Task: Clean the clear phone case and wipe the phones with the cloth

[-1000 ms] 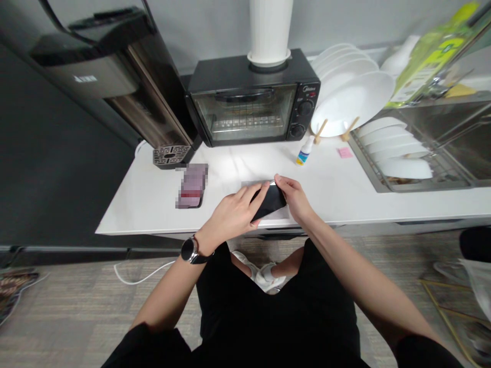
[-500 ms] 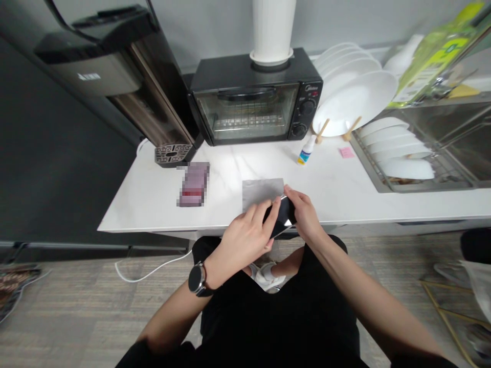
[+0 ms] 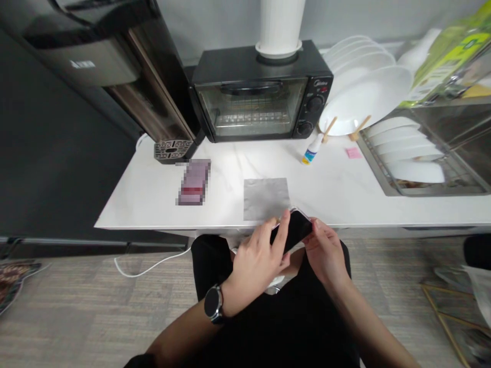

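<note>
A smartphone [image 3: 295,231] with a black screen and a clear rim is tilted between my hands, at the front edge of the counter. My left hand [image 3: 258,258], with a watch on its wrist, is closed around the phone's left side, its fingers reaching over the screen. At the opposite side, my right hand [image 3: 325,250] pinches the phone's right corner. A grey square cloth [image 3: 266,198] lies flat on the counter just beyond the phone. Further back stands a small white spray bottle [image 3: 312,150] with a blue and yellow label.
A blurred-out purple item [image 3: 195,181] lies on the counter [image 3: 226,174] to the left, near a water dispenser [image 3: 153,97]. Behind is a toaster oven [image 3: 261,97]. White plates [image 3: 364,97], a pink sticky note [image 3: 353,153] and a sink [image 3: 422,191] are at right.
The phone and both hands have moved right and toward me, off the cloth, which now shows more fully. My right hand has shifted to the phone's right corner.
</note>
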A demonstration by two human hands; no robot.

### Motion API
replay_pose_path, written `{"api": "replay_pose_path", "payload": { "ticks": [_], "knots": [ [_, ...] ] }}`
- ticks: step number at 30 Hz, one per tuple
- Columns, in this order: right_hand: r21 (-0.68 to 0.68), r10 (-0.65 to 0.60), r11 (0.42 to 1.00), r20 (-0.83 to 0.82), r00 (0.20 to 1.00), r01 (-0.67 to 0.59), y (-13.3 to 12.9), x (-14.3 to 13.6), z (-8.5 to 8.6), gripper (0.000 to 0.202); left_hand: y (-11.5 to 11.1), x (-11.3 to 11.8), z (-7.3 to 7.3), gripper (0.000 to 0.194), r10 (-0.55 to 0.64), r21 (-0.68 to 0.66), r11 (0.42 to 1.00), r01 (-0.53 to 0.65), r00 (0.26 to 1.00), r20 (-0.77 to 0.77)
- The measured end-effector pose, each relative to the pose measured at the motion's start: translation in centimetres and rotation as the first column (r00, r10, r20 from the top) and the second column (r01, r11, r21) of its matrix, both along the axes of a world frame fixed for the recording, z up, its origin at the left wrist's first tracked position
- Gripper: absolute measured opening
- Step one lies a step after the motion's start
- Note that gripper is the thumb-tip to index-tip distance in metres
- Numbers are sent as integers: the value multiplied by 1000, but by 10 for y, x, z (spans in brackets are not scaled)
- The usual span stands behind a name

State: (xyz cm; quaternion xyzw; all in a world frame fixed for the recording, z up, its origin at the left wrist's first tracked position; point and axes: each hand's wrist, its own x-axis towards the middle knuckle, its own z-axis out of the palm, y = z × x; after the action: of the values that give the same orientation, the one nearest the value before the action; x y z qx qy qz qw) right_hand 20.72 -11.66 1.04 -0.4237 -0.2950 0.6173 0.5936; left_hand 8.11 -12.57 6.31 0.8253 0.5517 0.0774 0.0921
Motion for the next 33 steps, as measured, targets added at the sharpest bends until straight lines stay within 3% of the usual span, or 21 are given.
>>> {"api": "replay_pose_path", "payload": {
  "ticks": [7,12,16,19,23,26,29,33],
  "knots": [
    [-84,-55,995,-97,994,47,-14,0,-3,27,-17,3,-25,53,-48,66,997,44,997,57],
    [-175,-3,984,-140,990,-22,-21,0,-6,27,-21,-9,-45,55,-106,125,987,98,993,60],
    [-244,71,963,-167,983,-111,-24,-1,-11,26,-26,-17,-51,59,-159,119,982,146,982,100],
    [-250,119,958,-103,988,-141,-23,-3,-10,26,-25,-18,-45,63,-176,6,984,177,976,131],
    [-160,67,987,291,954,-20,-14,-7,4,11,-12,-16,-32,73,-12,-134,990,33,987,160],
    [-137,31,990,418,908,30,-3,-11,15,8,0,-17,-24,76,-28,-146,987,69,964,265],
    [-114,-48,988,412,910,104,7,-8,17,9,12,-22,-11,73,-5,-155,984,87,885,466],
    [-71,-174,972,428,887,225,12,9,6,10,42,-32,16,72,62,-84,996,-10,757,650]
  ]
}}
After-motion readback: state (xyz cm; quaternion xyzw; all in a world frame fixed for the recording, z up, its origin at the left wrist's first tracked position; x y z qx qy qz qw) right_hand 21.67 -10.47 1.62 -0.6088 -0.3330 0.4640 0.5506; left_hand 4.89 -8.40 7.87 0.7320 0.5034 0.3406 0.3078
